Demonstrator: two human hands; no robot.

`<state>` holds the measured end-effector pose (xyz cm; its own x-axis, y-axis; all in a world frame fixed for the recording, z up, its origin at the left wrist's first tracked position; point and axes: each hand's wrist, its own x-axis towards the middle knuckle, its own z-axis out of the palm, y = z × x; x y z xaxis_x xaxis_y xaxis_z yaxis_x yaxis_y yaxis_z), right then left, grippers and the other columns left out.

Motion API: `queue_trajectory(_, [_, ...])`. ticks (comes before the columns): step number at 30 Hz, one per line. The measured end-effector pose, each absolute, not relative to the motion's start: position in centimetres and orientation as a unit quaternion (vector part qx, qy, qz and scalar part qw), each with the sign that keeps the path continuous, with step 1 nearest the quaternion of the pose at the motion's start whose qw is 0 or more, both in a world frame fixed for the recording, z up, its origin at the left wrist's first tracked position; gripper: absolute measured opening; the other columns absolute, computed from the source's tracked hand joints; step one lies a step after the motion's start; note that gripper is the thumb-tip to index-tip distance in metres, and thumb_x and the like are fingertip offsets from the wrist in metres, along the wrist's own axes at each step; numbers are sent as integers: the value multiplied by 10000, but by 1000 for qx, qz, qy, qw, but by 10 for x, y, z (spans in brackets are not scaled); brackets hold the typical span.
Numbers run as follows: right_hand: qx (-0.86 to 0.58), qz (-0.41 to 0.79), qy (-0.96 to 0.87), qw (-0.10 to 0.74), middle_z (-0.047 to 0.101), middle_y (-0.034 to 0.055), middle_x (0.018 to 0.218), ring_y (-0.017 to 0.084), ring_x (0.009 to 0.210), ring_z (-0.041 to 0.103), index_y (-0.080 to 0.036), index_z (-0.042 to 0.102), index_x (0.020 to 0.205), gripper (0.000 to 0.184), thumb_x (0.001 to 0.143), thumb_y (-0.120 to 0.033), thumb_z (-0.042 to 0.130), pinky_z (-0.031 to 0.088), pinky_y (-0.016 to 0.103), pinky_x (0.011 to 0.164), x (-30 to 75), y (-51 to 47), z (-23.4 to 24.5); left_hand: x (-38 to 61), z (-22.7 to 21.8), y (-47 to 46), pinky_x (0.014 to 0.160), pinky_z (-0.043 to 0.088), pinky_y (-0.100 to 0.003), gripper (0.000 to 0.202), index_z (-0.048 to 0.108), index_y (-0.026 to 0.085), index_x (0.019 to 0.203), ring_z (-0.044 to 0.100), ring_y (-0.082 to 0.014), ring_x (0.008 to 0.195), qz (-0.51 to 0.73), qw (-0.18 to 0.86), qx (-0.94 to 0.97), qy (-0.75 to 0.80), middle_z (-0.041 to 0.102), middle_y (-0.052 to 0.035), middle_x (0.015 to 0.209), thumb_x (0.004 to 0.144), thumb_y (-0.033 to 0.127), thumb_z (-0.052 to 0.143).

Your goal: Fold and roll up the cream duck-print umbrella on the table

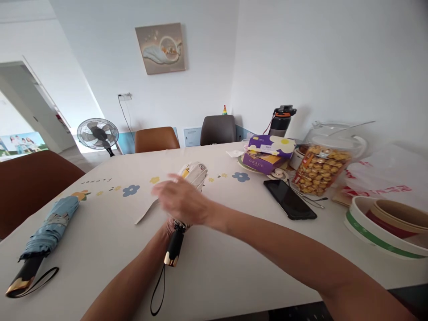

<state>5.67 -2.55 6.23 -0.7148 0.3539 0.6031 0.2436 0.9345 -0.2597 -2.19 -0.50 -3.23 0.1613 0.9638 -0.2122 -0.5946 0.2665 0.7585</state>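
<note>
A folded white umbrella (pixel 197 174) with yellow and dark print lies at an angle over the table, its black handle (pixel 175 245) with a gold end towards me and a wrist loop hanging from it. My left hand (pixel 171 227) grips the umbrella just above the handle, its fingers mostly hidden. Across the canopy is my right hand (pixel 182 199), smeared by motion, so its fingers do not show clearly. A thin pale strap (pixel 146 212) sticks out to the left. Farther left, a folded blue umbrella (pixel 53 225) rests on the table.
The white table (pixel 230 272) has a printed flower band. On the right are a black phone (pixel 289 199), purple boxes (pixel 267 154), a snack jar (pixel 323 167), a dark bottle (pixel 281 120), paper bowls (pixel 384 229) and a plastic bag (pixel 384 174). Chairs and a fan (pixel 98 133) stand beyond.
</note>
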Motion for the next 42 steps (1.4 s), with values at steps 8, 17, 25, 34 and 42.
queue_trajectory(8, [-457, 290, -649, 535, 502, 67, 1218, 197, 1113, 465, -210, 472, 1138, 403, 806, -438, 466, 379, 327, 888, 159, 17, 41, -28, -29, -13, 276, 208, -185, 443, 554, 227, 1132, 315, -58, 298, 310, 886, 301, 170, 478, 9, 604, 818, 473, 363])
queue_trajectory(17, [-563, 230, -691, 390, 546, -1, 622, 123, 590, 475, -163, 516, 598, 262, 677, -407, 571, 340, 248, 540, 151, 40, 55, -20, -26, -26, 307, 244, -211, 466, 541, 224, 1139, 407, -103, 330, 208, 913, 304, 172, 509, -26, 630, 829, 479, 304])
queue_trajectory(25, [-490, 1, -709, 507, 625, 42, 839, 172, 787, 591, -187, 507, 899, 207, 859, -356, 396, 451, 291, 674, 162, 15, 69, -25, -40, -10, 308, 228, -205, 451, 530, 168, 1123, 306, -59, 314, 225, 911, 320, 131, 481, 8, 627, 835, 457, 337])
queue_trajectory(34, [-148, -258, -914, 277, 483, 159, 1272, 235, 1310, 299, -95, 378, 1238, 417, 823, -97, 419, 312, 520, 1023, 180, -39, 18, -20, -48, -3, 340, 206, -222, 511, 495, 177, 738, 287, -95, 339, 126, 920, 324, 179, 368, 17, 476, 808, 614, 239])
queue_trajectory(42, [-134, -313, -922, 184, 459, 145, 1306, 228, 1283, 336, -97, 418, 1237, 366, 881, -74, 332, 320, 483, 1019, 179, -29, 34, -19, -40, -9, 361, 223, -249, 494, 482, 187, 815, 319, -107, 332, 64, 913, 348, 202, 401, 14, 496, 803, 599, 208])
